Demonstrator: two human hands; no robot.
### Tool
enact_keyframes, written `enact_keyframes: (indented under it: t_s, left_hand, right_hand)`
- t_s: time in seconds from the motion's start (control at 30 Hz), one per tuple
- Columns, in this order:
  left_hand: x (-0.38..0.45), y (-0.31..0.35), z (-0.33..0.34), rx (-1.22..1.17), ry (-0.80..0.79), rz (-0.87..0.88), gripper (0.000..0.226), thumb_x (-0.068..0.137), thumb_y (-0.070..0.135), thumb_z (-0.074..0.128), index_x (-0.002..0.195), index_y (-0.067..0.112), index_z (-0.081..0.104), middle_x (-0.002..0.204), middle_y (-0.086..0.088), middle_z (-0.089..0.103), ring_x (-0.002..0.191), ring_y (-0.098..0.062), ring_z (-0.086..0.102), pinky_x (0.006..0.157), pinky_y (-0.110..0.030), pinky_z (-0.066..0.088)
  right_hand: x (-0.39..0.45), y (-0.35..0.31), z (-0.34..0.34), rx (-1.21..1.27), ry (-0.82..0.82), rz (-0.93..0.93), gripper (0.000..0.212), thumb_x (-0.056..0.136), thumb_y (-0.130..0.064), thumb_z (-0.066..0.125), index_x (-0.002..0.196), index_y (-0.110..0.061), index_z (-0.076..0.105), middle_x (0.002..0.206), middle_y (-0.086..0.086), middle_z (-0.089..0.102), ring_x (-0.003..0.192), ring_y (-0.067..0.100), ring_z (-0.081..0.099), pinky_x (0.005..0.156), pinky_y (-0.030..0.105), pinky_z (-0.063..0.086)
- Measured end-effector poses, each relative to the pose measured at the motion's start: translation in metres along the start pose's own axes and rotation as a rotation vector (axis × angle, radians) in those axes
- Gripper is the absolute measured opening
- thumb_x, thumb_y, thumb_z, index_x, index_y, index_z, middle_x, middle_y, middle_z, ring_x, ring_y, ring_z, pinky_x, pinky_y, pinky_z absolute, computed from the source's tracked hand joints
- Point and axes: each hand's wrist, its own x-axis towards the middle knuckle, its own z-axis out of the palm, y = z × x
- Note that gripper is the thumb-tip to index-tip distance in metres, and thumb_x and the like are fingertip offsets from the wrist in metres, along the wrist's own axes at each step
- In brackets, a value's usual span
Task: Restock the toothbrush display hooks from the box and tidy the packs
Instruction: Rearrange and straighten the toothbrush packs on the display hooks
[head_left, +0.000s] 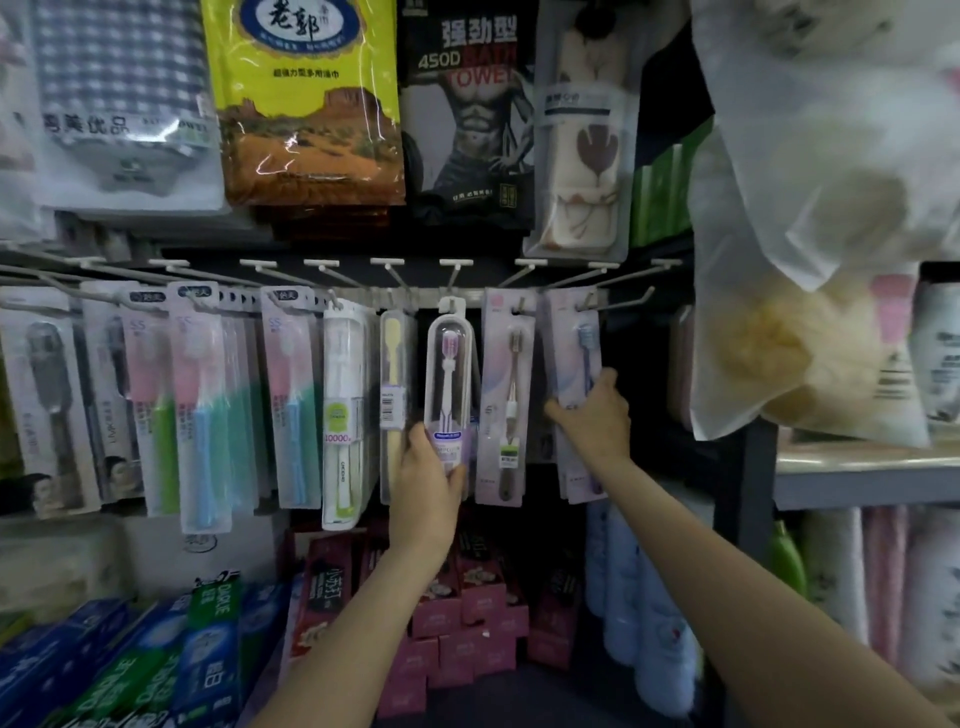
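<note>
Left hand (426, 470) grips bottom of clear toothbrush pack (450, 384), hang tab at hook (451, 288) above. Right hand (597, 410) pinches purple pack (574, 374) beside. Risk: tab misses hook, pack drops on pink boxes (467, 623) below hand.

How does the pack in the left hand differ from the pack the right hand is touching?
The clear capsule pack in the left hand is a rounded hard case with a pink-bristled, white-handled brush; the flat card pack gripped by the right hand is a pale rectangular card with a blue brush. The capsule pack is narrower and shorter. Both hang upright at the hook rail.
</note>
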Motion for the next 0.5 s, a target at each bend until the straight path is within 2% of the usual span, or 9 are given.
enact_keyframes:
  t_s: [0.1, 0.2, 0.27, 0.37, 0.43, 0.5]
  left_hand:
    - [-0.004, -0.001, 0.002, -0.020, 0.013, 0.019, 0.052, 0.090, 0.012, 0.057, 0.135, 0.004, 0.031, 0.131, -0.008, 0.042, 0.115, -0.021, 0.048, 0.085, -0.020, 0.037]
    - [-0.012, -0.007, 0.004, -0.036, -0.017, 0.008, 0.053, 0.090, 0.012, 0.058, 0.135, 0.004, 0.033, 0.133, -0.010, 0.043, 0.112, -0.024, 0.052, 0.087, -0.025, 0.042]
    - [-0.027, -0.013, 0.005, -0.023, -0.070, -0.042, 0.058, 0.090, 0.013, 0.058, 0.139, 0.004, 0.028, 0.132, -0.012, 0.046, 0.108, -0.025, 0.055, 0.085, -0.031, 0.046]
    - [-0.057, -0.019, 0.006, 0.028, -0.159, -0.170, 0.067, 0.093, 0.014, 0.054, 0.146, 0.005, 0.014, 0.138, -0.014, 0.043, 0.118, -0.030, 0.050, 0.090, -0.036, 0.043]
    - [-0.077, -0.020, 0.006, 0.045, -0.194, -0.243, 0.064, 0.093, 0.014, 0.053, 0.145, 0.004, 0.015, 0.139, -0.016, 0.040, 0.119, -0.032, 0.048, 0.089, -0.037, 0.042]
    - [-0.093, -0.019, 0.003, 0.036, -0.215, -0.253, 0.058, 0.092, 0.012, 0.053, 0.141, 0.003, 0.024, 0.136, -0.017, 0.040, 0.116, -0.033, 0.049, 0.087, -0.037, 0.042]
  right_hand:
    - [-0.002, 0.001, -0.002, 0.052, -0.054, 0.046, 0.050, 0.077, -0.025, 0.071, 0.107, -0.010, 0.034, 0.110, 0.012, 0.055, 0.097, 0.029, 0.057, 0.074, 0.034, 0.048]
    - [-0.012, 0.010, 0.000, 0.088, -0.091, 0.122, 0.072, 0.075, -0.028, 0.075, 0.128, -0.005, 0.032, 0.124, 0.015, 0.052, 0.109, 0.031, 0.054, 0.086, 0.036, 0.048]
    - [-0.023, 0.017, -0.003, 0.080, -0.134, 0.162, 0.085, 0.074, -0.029, 0.077, 0.136, -0.004, 0.025, 0.133, 0.016, 0.046, 0.117, 0.031, 0.050, 0.095, 0.037, 0.045]
    - [-0.043, 0.020, -0.014, 0.015, -0.218, 0.219, 0.103, 0.075, -0.031, 0.077, 0.146, -0.003, 0.009, 0.149, 0.016, 0.028, 0.134, 0.031, 0.034, 0.108, 0.036, 0.033]
    - [-0.062, 0.021, -0.023, -0.057, -0.234, 0.218, 0.104, 0.077, -0.031, 0.075, 0.148, -0.004, 0.004, 0.151, 0.017, 0.022, 0.137, 0.031, 0.027, 0.110, 0.035, 0.028]
    - [-0.086, 0.021, -0.031, -0.100, -0.219, 0.163, 0.096, 0.080, -0.030, 0.072, 0.147, -0.002, 0.009, 0.148, 0.018, 0.027, 0.135, 0.031, 0.030, 0.107, 0.033, 0.030]
